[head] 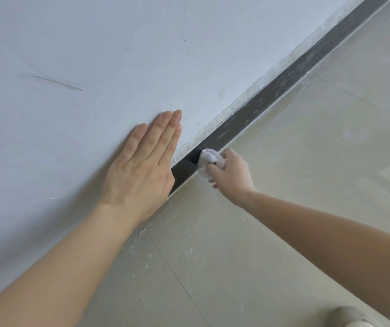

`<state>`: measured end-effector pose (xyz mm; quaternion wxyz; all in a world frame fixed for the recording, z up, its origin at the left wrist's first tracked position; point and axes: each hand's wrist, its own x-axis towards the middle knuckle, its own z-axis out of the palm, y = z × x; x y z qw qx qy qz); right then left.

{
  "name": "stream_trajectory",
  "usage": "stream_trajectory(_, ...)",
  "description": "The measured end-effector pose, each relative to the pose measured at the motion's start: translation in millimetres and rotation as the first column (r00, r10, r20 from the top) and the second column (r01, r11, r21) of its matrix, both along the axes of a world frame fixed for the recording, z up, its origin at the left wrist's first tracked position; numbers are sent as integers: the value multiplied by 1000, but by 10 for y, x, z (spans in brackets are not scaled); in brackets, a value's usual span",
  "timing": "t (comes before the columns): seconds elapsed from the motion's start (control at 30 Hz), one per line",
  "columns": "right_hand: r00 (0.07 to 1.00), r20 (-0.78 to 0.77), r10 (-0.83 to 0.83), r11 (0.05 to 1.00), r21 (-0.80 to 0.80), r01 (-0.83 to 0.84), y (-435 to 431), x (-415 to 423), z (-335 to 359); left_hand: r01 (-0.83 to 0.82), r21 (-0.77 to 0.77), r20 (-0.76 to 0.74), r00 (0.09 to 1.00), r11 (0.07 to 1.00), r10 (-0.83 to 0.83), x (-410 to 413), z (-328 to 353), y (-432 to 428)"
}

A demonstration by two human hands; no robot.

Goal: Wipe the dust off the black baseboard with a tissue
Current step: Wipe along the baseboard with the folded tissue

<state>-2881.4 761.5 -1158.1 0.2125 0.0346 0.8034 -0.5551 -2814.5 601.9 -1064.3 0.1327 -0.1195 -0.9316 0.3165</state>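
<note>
1. The crumpled tissue (209, 159) presses against the black baseboard (271, 90), where wall (94, 55) meets floor (307, 161).
2. The right hand (230, 172) bunches it, fingers curled around it.
3. The left hand (139, 168) lies flat on the wall, fingers pressed together.

The light is soft, even daylight, bright but without glare. The wall (94, 55) looks a little bluish. Shadows are weak; a faint one lies under the left hand (137, 171). The tissue (209, 159) is slightly blurred. Straight lines bend near the edges.
</note>
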Motion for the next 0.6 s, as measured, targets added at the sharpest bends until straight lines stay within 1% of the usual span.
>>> stream_trajectory(0.03,999,-38,9,1000,14,-9,-38,-23,-4,2,8,1,1000,1000,-2,-28,6,12)
stream_trajectory(0.17,988,-154,-27,994,98,43,49,-311,40,7,37,7,1000,999,-7,-62,22,-8)
stream_trajectory(0.2,987,-157,-44,992,107,62,110,-408,30,9,33,4,1000,999,-9,-65,15,-17)
stream_trajectory(0.27,983,-127,-134,983,110,149,235,-612,20,7,19,-14,1000,1000,-7,-77,-15,-25)
stream_trajectory(0.37,974,-89,-210,958,182,223,420,-788,108,-7,-12,-45,999,1000,6,-85,-66,-20)
stream_trajectory(0.43,983,-104,-154,954,244,176,463,-694,209,-3,3,-57,998,1000,3,-100,-80,-24)
stream_trajectory(0.5,994,-107,4,954,298,29,398,-480,271,8,25,-68,998,1000,-7,-109,-101,-23)
stream_trajectory(0.57,983,-96,159,950,288,-125,260,-264,284,17,13,-77,997,1000,-16,-111,-119,-22)
stream_trajectory(0.6,975,-111,191,950,269,-156,180,-213,285,20,7,-78,997,1000,-19,-115,-122,-28)
